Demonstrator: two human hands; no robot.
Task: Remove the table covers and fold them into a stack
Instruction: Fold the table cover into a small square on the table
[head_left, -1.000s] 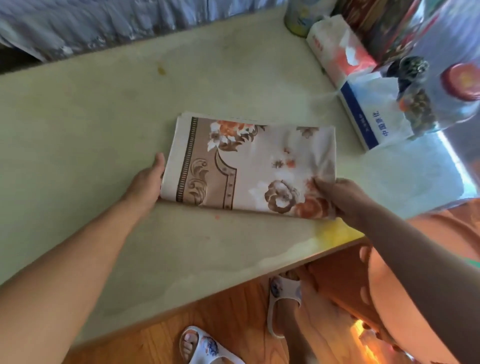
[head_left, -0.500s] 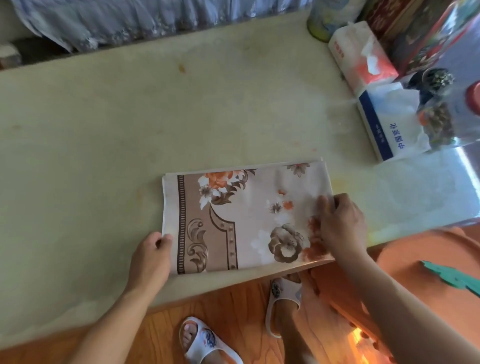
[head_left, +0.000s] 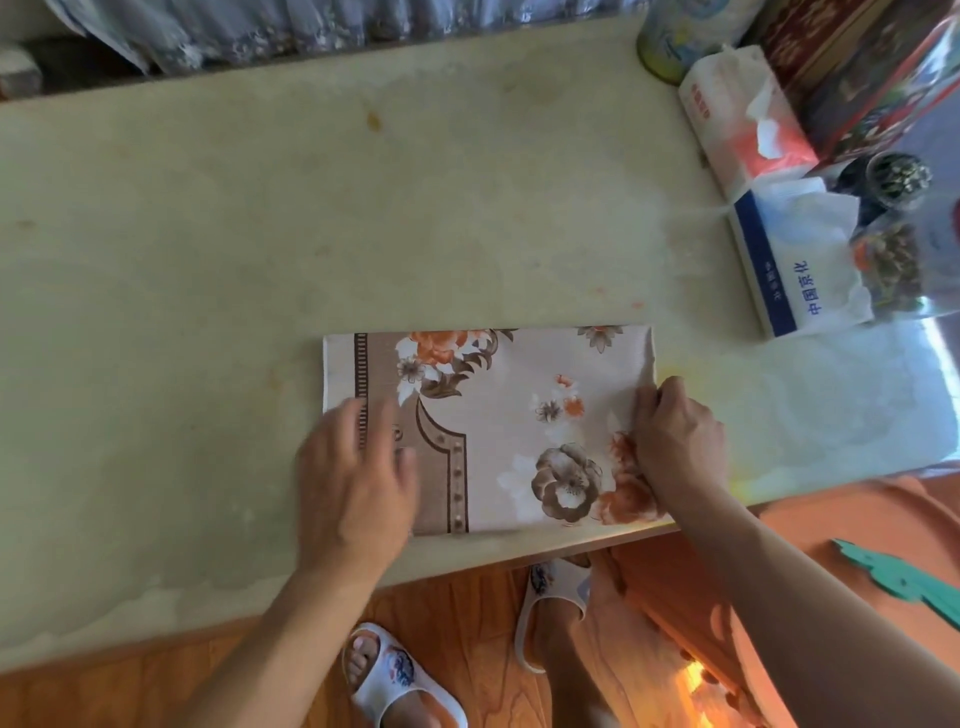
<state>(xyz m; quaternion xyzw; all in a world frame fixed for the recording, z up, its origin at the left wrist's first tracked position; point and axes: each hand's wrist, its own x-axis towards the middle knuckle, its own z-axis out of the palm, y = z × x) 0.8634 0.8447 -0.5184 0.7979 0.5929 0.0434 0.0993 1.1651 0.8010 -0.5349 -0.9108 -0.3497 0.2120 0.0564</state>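
A folded table cover (head_left: 511, 410) with a brown border and orange and brown flowers lies flat near the front edge of the pale green table (head_left: 311, 234). My left hand (head_left: 356, 475) lies flat on the cover's left part with its fingers spread and blurred. At the cover's right edge my right hand (head_left: 675, 441) has its fingers curled round the fabric there.
Two tissue packs (head_left: 743, 114) (head_left: 800, 260), a tin (head_left: 675, 36), boxes and a clear bag with dark items (head_left: 893, 176) crowd the table's right end. An orange stool (head_left: 857, 545) stands at the right front. Grey cloth (head_left: 234, 26) hangs behind the table.
My left hand has moved from the cover's left edge onto its top. The cover sits squarer to the table's front edge. My right hand stays at the right edge.
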